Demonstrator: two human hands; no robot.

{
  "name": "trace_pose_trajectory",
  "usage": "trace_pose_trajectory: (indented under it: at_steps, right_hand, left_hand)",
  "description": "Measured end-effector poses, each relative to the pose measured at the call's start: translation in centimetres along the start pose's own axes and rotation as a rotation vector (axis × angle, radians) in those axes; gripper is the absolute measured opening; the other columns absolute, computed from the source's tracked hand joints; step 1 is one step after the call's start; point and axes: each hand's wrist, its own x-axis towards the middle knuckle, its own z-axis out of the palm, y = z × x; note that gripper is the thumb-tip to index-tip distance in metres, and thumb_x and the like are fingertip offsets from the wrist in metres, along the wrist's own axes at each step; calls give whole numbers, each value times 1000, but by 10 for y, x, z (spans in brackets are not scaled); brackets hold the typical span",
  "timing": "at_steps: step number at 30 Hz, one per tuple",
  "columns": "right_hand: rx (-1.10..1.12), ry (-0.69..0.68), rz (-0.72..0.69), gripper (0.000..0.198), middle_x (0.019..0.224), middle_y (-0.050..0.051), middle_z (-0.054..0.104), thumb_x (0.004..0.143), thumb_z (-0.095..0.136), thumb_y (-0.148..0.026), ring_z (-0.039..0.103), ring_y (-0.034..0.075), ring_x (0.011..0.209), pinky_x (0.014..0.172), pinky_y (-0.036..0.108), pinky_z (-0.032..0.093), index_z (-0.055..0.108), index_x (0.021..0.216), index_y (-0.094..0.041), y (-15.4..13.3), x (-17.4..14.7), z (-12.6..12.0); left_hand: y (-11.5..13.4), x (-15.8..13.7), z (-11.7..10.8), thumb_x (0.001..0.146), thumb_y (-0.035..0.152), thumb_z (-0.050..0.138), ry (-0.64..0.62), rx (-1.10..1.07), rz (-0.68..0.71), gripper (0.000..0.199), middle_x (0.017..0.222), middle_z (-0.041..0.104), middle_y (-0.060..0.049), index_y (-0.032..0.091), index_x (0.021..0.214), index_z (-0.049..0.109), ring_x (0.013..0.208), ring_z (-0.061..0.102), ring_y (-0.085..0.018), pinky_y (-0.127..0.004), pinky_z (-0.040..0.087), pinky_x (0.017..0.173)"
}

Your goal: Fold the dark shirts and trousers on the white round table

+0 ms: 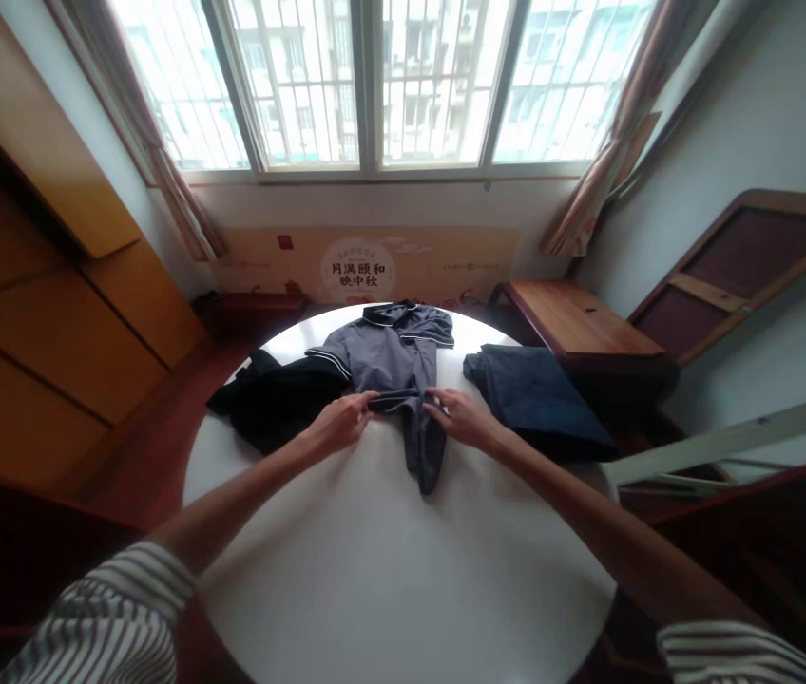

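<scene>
A grey short-sleeved shirt (pixel 390 353) with dark, white-edged collar and cuffs lies on the round white table (pixel 389 589), its collar toward the window. My left hand (pixel 340 420) pinches the cloth at the near left of its body. On the other side, my right hand (pixel 461 416) grips the same shirt between thumb and fingers. Between the hands the fabric is bunched into a fold, and a narrow part hangs toward me over the tabletop. A black garment (pixel 278 394) lies crumpled beside my left hand. To the right of my right hand sits a folded dark navy garment (pixel 542 399).
A wooden desk (pixel 574 318) stands behind the table at the right. Orange-brown cabinets (pixel 67 351) line the left wall. A pale rail (pixel 731 437) runs close to the table's right edge. Barred windows (pixel 374 85) and a printed banner (pixel 417 261) are at the back.
</scene>
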Motion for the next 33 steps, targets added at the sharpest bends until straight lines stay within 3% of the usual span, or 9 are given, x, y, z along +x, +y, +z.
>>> trace_pose_trajectory:
  at_steps: [3, 5, 8, 12, 16, 19, 20, 25, 33]
  right_hand:
    - [8, -60, 42, 61, 115, 12, 68, 96, 42, -61, 66, 26, 103, 87, 31, 47, 45, 147, -26, -13, -22, 12]
    - [-23, -112, 80, 66, 114, 12, 67, 92, 44, -68, 66, 27, 99, 83, 30, 47, 48, 144, -27, -21, -21, 10]
    - [-94, -100, 156, 60, 109, 13, 65, 93, 41, -69, 67, 25, 90, 77, 30, 47, 63, 124, -22, -27, -12, 3]
    - [-107, -18, 216, 59, 88, 12, 68, 94, 41, -66, 66, 23, 81, 70, 28, 44, 69, 79, -17, -23, -3, -1]
    - [80, -12, 255, 44, 64, 9, 66, 87, 62, -49, 65, 21, 68, 60, 26, 42, 66, 58, -16, -10, -2, -2]
    - [180, 7, 216, 9, 75, 6, 72, 74, 72, -22, 66, 19, 72, 63, 23, 46, 75, 78, -15, -4, 0, -3]
    - [201, 17, 203, 18, 83, 5, 74, 71, 70, -15, 67, 18, 74, 66, 22, 47, 76, 88, -16, -2, 1, -4]
    - [297, 95, 181, 44, 97, 7, 76, 68, 53, 0, 69, 18, 88, 80, 24, 51, 77, 102, -15, 8, -3, -12]
    - [398, 165, 211, 50, 93, 6, 76, 71, 52, -4, 70, 18, 80, 72, 24, 54, 72, 115, -15, 24, -22, -31]
  left_hand:
    - [-2, -5, 15, 87, 32, 63, -85, 30, -66, 69, 80, 72, -2, 28, 151, 37, 73, 70, -22, -27, 49, 67]
    - [-3, 6, 19, 89, 38, 61, -86, 41, -76, 62, 76, 72, -1, 29, 148, 42, 71, 70, -23, -26, 48, 66]
    - [-4, 23, 21, 96, 33, 49, -35, -13, -75, 31, 85, 74, -5, 25, 122, 66, 79, 72, -22, -24, 48, 68]
    - [-6, 25, 20, 97, 28, 48, 122, -250, -147, 21, 84, 74, -7, 19, 102, 66, 77, 73, -19, -21, 49, 66]
    - [-3, 25, 21, 96, 40, 54, 20, -714, -513, 29, 72, 71, -8, 15, 110, 58, 56, 70, -18, -21, 47, 50]
    - [3, 38, 28, 92, 48, 60, -66, -1022, -811, 46, 80, 73, -12, 12, 119, 51, 60, 72, -20, -23, 51, 50]
    - [5, 44, 30, 90, 46, 63, -63, -1052, -852, 48, 84, 73, -13, 11, 121, 49, 62, 72, -20, -23, 52, 52]
    - [5, 65, 32, 89, 22, 66, -5, -992, -884, 58, 95, 73, -13, 12, 137, 36, 57, 69, -13, -17, 46, 46]
    - [6, 65, 33, 85, 34, 73, -64, -889, -839, 61, 76, 69, -9, 7, 131, 44, 54, 66, -15, -20, 49, 47]
